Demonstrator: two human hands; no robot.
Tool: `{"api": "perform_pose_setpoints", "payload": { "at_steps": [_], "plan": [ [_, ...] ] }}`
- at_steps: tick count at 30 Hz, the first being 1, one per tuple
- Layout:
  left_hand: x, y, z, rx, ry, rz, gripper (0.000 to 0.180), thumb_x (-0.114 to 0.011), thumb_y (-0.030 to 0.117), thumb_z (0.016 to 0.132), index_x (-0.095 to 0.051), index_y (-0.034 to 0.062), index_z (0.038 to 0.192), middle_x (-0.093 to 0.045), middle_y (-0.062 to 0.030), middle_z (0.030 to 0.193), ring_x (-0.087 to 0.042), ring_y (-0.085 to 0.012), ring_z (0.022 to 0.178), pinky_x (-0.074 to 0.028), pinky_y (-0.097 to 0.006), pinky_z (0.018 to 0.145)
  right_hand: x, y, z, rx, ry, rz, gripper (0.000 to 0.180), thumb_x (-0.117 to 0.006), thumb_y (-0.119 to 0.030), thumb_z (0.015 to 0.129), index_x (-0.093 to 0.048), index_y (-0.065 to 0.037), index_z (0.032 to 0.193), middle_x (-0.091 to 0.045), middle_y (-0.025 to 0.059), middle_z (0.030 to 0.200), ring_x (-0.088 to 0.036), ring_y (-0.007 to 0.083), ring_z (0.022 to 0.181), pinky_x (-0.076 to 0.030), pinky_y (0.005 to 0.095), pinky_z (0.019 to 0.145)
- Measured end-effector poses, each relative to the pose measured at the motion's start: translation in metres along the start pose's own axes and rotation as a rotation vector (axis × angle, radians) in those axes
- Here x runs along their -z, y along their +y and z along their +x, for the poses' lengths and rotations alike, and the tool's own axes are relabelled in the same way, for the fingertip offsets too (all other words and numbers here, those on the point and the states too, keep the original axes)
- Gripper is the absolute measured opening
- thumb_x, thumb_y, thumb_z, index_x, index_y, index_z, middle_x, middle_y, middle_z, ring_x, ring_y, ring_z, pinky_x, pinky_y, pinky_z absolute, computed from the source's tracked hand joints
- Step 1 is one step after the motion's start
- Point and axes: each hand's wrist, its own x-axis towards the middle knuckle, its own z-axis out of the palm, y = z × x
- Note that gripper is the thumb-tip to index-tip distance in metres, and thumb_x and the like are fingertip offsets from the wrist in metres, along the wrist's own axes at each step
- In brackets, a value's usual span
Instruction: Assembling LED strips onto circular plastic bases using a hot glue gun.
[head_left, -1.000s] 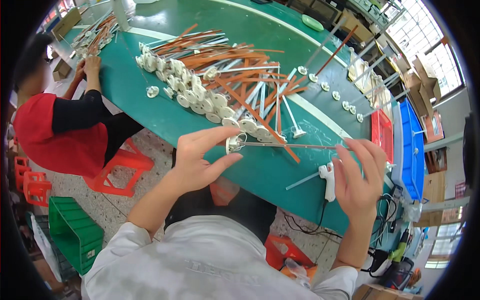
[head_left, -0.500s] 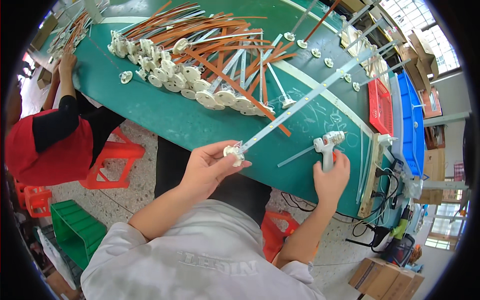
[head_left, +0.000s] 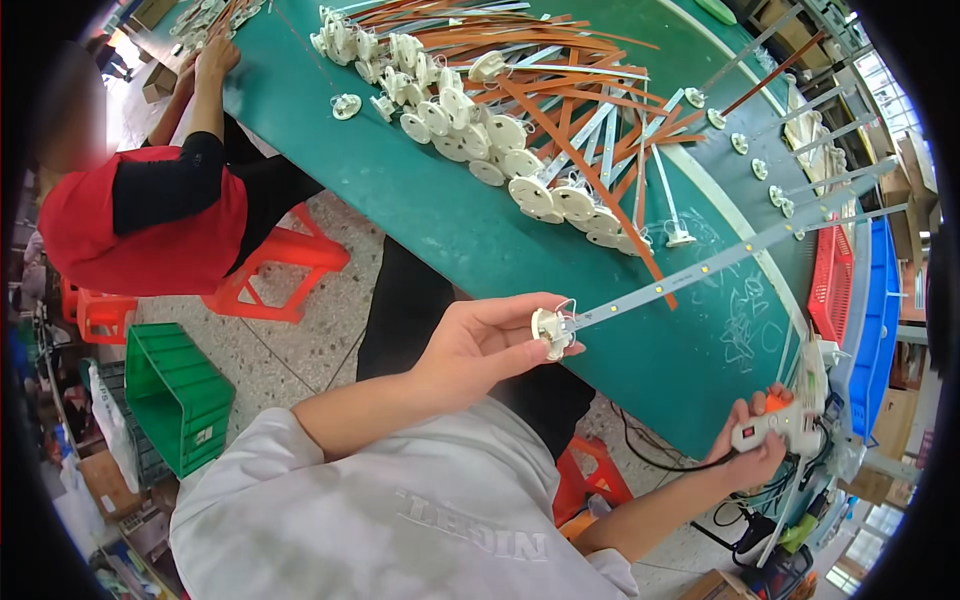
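Observation:
Pinched by its round white end cap [head_left: 553,333], a long LED light bar [head_left: 657,290] is in my left hand [head_left: 480,345]. The bar stretches away up and to the right above the green table, with small yellowish LEDs along it and thin wires looping at the cap. At the table's right end, my right hand [head_left: 750,462] grips a white hot glue gun [head_left: 775,430] with an orange trigger. The gun's nozzle is hard to make out.
A heap of brown and silver bars with white round caps [head_left: 455,110] lies across the table [head_left: 370,165]. Several capped bars stand along the far edge. Red basket [head_left: 832,280] and blue tray [head_left: 875,325] sit right. A person in red [head_left: 150,225] works at left.
My right hand has carried the glue gun off the tabletop, rightward and nearer me, and turned it. My left hand still holds the light bar. The whole view has shifted.

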Motion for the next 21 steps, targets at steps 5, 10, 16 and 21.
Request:
{"api": "perform_pose_setpoints", "payload": {
  "at_steps": [5,10,16,21],
  "plan": [
    [-0.006,0.008,-0.004,-0.050,0.004,0.094,0.048,-0.058,-0.003,0.098,-0.045,-0.0045,0.144,-0.061,-0.0184,0.133,-0.062,-0.0311,0.123,-0.051,-0.038,0.105,-0.043,-0.004,-0.055,-0.226,-0.145,-0.213,0.043,-0.062,-0.009,0.080,-0.046,0.001,0.119,-0.050,0.0141,0.108,-0.046,0.0163,0.077,-0.042,0.0262,0.056],
    [-0.002,0.008,-0.007,0.015,-0.018,0.081,0.050,-0.059,0.001,0.098,-0.044,-0.0048,0.145,-0.059,-0.0214,0.136,-0.061,-0.0350,0.124,-0.051,-0.042,0.105,-0.099,0.040,-0.106,-0.220,-0.282,0.067,0.030,-0.066,-0.021,0.091,-0.047,-0.006,0.108,-0.051,0.0085,0.097,-0.048,0.0145,0.078,-0.054,0.0369,0.071],
    [-0.010,0.009,-0.016,0.157,0.039,-0.061,0.048,-0.058,0.008,0.100,-0.044,-0.0056,0.144,-0.060,-0.0230,0.133,-0.063,-0.0356,0.121,-0.053,-0.043,0.104,-0.126,0.073,-0.105,-0.078,-0.479,0.340,0.024,-0.062,-0.032,0.099,-0.046,-0.015,0.103,-0.049,0.0007,0.097,-0.051,0.0155,0.081,-0.036,0.0780,0.101],
    [-0.008,0.007,-0.024,0.134,0.025,-0.093,0.039,-0.058,0.004,0.101,-0.051,-0.0053,0.138,-0.065,-0.0200,0.126,-0.067,-0.0296,0.114,-0.057,-0.035,0.097,-0.132,0.076,-0.104,-0.068,-0.537,0.256,0.025,-0.061,-0.034,0.099,-0.047,-0.014,0.104,-0.049,0.0020,0.099,-0.050,0.0172,0.082,-0.039,0.0788,0.099]
  ]
}}
